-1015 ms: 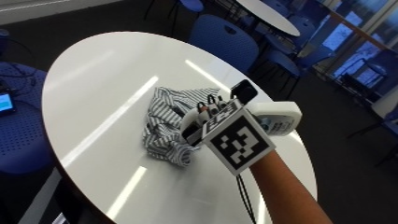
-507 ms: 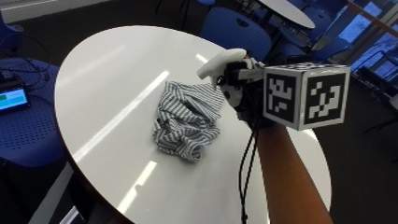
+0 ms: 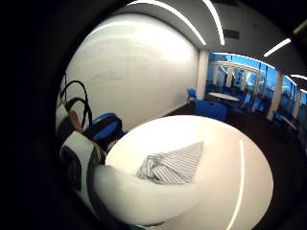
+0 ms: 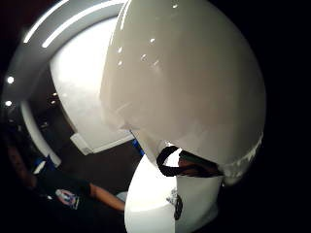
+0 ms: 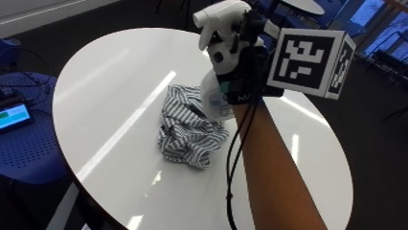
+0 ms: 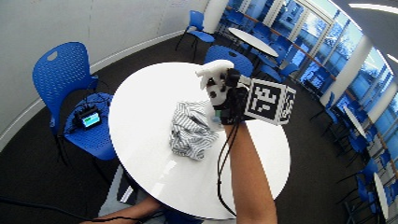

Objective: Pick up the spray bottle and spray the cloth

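In the outside view my gloved right hand [image 5: 245, 64] grips a white spray bottle [image 5: 215, 96] by its neck and holds it upright in the air. The nozzle points out over the far side of the table. Beneath the bottle a crumpled grey-and-white striped cloth [image 5: 188, 127] lies on the round white table [image 5: 108, 76]. The wide outside view shows the same: hand [image 6: 231, 100], bottle [image 6: 213, 77], cloth [image 6: 188, 129]. The bottle's white body [image 4: 184, 87] fills the thumb side palm view. In the little finger side palm view the cloth [image 3: 175, 165] lies on the table past the bottle [image 3: 139, 196].
A blue chair [image 6: 62, 65] stands at the table's left. A second blue seat beside it carries a small lit screen [image 6: 90, 120]. More blue chairs [image 6: 227, 56] and another white table [image 6: 252, 41] stand behind. Bare tabletop [image 6: 149, 93] surrounds the cloth.
My hand has lifted the spray bottle from low beside the cloth to well above it, and the bottle now stands upright. The cloth has stayed in place. The outside camera has shifted.
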